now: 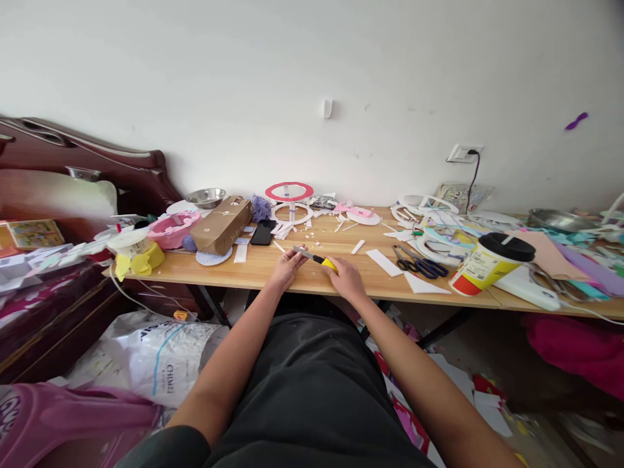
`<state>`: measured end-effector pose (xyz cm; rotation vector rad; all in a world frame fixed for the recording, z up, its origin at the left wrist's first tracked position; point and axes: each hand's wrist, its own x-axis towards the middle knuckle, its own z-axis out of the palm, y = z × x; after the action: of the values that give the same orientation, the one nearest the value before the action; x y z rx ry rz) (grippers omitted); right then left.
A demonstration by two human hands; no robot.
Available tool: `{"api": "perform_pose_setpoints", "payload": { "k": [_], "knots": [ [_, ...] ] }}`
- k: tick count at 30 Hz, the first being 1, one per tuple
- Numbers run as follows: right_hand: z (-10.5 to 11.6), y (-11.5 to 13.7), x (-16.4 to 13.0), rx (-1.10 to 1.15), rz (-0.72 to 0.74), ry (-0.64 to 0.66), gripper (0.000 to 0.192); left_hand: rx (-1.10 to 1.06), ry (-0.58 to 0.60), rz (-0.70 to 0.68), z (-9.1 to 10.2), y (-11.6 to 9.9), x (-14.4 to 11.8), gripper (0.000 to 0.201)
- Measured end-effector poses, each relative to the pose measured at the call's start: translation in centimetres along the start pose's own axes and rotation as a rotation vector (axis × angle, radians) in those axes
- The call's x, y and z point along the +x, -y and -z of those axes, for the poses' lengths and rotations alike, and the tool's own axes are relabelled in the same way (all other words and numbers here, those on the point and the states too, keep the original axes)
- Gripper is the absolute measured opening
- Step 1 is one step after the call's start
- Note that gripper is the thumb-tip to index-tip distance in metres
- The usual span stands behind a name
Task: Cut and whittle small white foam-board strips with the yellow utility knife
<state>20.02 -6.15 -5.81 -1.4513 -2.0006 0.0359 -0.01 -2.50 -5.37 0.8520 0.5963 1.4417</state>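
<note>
My right hand [345, 276] is wrapped round the yellow grip of a black-and-yellow utility knife [318, 259], its blade pointing left. My left hand [286, 268] is closed close to the blade tip, and a thin white strip [279, 246] sticks out past its fingers. Whether the blade touches that strip I cannot tell. Small white scraps [318, 244] lie on the wooden table [336, 239] just beyond both hands. Behind them stands a ring frame with a red top ring [289, 191] and a white lower ring.
A black phone [264, 232] and brown paper bag [221, 224] lie to the left. On the right are white pieces [384, 262], scissors [405, 261], and a yellow-red cup [490, 263] with a black lid. The table's front edge runs below my hands; a wall stands behind.
</note>
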Motion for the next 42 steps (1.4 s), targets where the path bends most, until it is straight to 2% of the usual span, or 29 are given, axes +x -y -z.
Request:
{"api": "perform_pose_setpoints", "payload": {
  "k": [12, 22, 34, 42],
  "knots": [
    [-0.2, 0.0, 0.0, -0.016, -0.055, -0.022, 0.038, -0.087, -0.130, -0.051, 0.6, -0.1, 0.5, 0.028],
    [-0.2, 0.0, -0.1, -0.021, -0.052, -0.023, 0.036, -0.102, -0.174, -0.084, 0.7, 0.0, 0.8, 0.019],
    [-0.2, -0.1, 0.0, -0.027, -0.053, -0.011, 0.037, -0.013, -0.192, -0.035, 0.7, 0.7, 1.0, 0.020],
    [-0.2, -0.1, 0.0, -0.028, -0.059, -0.010, 0.038, -0.016, -0.197, -0.059, 0.6, 0.5, 0.9, 0.017]
  ]
}}
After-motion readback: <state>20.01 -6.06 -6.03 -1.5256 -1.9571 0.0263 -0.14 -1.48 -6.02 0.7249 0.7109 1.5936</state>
